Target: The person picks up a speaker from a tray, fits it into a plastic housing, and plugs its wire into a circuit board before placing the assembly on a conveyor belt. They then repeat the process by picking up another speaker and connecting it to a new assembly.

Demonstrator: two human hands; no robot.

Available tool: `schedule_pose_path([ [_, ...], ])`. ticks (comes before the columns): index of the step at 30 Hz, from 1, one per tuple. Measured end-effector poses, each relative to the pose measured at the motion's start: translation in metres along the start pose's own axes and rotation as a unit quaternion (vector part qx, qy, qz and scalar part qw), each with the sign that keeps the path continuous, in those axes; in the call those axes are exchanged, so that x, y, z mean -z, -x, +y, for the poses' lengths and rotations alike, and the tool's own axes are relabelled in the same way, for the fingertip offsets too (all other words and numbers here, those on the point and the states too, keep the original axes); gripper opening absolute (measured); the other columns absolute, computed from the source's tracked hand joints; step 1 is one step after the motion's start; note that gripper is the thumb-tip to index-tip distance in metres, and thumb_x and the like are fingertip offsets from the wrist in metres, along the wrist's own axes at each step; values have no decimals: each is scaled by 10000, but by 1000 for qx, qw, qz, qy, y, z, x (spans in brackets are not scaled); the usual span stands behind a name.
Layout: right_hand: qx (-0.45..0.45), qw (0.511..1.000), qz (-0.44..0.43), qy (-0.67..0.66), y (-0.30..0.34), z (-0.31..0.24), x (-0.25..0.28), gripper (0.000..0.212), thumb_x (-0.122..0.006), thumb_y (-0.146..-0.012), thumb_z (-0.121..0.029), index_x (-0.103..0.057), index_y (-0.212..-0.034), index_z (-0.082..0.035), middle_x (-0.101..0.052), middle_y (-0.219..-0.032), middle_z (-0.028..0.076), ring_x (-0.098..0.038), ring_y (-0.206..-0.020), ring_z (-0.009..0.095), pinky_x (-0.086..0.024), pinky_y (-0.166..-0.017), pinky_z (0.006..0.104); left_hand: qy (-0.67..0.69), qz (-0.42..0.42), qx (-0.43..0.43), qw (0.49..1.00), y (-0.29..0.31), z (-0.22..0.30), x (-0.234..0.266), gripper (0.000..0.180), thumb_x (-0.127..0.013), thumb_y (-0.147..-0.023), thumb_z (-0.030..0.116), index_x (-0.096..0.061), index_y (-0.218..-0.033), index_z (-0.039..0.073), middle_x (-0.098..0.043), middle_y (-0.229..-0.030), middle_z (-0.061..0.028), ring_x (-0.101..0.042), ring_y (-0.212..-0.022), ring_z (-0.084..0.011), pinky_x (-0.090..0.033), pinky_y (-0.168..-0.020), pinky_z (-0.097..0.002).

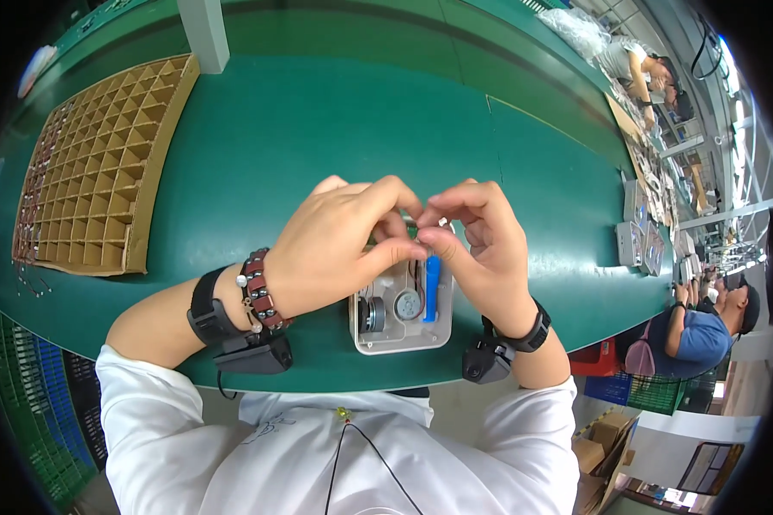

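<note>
A white plastic housing (pixel 361 342) lies open side up near the table's front edge. Inside it sit a round silver part (pixel 409 304), a dark cylindrical part with a metal rim (pixel 372 315), a long blue part (pixel 432 290) and some thin wires. Both hands meet over its far end. My left hand (pixel 335 236) is closed, thumb and fingertips pinched on something too small to name. My right hand (pixel 488 257) pinches a small white piece (pixel 443 222) between thumb and index finger. A bit of green shows between the fingertips; the fingers hide the rest.
A cardboard tray with dividers (pixel 103 172) stands on the left of the green table (pixel 318 112), reddish wired parts along its left side. Grey boxes (pixel 631 245) stand at the right. Beyond them, other people (pixel 704 330) work along the bench. Crates (pixel 43 403) are at lower left.
</note>
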State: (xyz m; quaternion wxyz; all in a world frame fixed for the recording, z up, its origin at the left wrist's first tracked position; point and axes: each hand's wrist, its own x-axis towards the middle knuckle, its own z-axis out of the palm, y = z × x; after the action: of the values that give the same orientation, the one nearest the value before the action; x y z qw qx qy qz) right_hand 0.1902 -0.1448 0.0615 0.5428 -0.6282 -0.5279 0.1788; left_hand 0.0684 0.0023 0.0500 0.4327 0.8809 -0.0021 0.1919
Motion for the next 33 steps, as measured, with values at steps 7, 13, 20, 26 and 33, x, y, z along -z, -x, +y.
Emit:
schedule_pose_path([
  [7, 69, 991, -17, 115, -11, 10, 8, 387, -711, -742, 53, -525, -1071, -30, -595, -958, 93, -602, -874, 187, -485, -778, 307, 89, -13, 49, 995, 1, -11, 3, 104, -634, -857, 151, -547, -867, 95, -668, -702, 19, -605, -693, -81, -291, -807, -292],
  [13, 164, 943, 38, 286, -10, 19, 13, 326, -739, -672, -19, -611, -964, -88, -606, -961, 63, -581, -819, 188, -430, -755, 314, 112, -23, 70, 991, -1, -13, 2, 73, -621, -855, 121, -551, -854, 98, -659, -667, 38, -575, -661, -57, -290, -808, -294],
  [20, 332, 760, 35, 557, -6, 10, 11, 198, -670, -612, -170, -681, -807, -141, -613, -867, -42, -519, -729, 122, -308, -741, 320, 49, -10, 38, 998, -1, -11, -2, 73, -637, -825, 98, -567, -807, 106, -642, -626, 47, -538, -632, -71, -295, -792, -289],
  [26, 298, 801, -17, 520, -11, 13, 10, 189, -669, -608, -142, -648, -796, -130, -605, -815, -44, -522, -680, 120, -330, -717, 300, 27, -8, 5, 1000, -3, -17, -1, 61, -657, -778, 84, -600, -796, 92, -634, -697, 8, -528, -670, -122, -336, -748, -305],
  [33, 287, 853, -74, 430, -8, 17, 9, 143, -668, -624, -129, -594, -746, -127, -589, -800, -56, -512, -650, 101, -332, -654, 274, -16, 58, -114, 992, -8, -54, -8, 140, -646, -762, 134, -582, -872, 78, -589, -842, -42, -544, -753, -218, -392, -720, -334],
])
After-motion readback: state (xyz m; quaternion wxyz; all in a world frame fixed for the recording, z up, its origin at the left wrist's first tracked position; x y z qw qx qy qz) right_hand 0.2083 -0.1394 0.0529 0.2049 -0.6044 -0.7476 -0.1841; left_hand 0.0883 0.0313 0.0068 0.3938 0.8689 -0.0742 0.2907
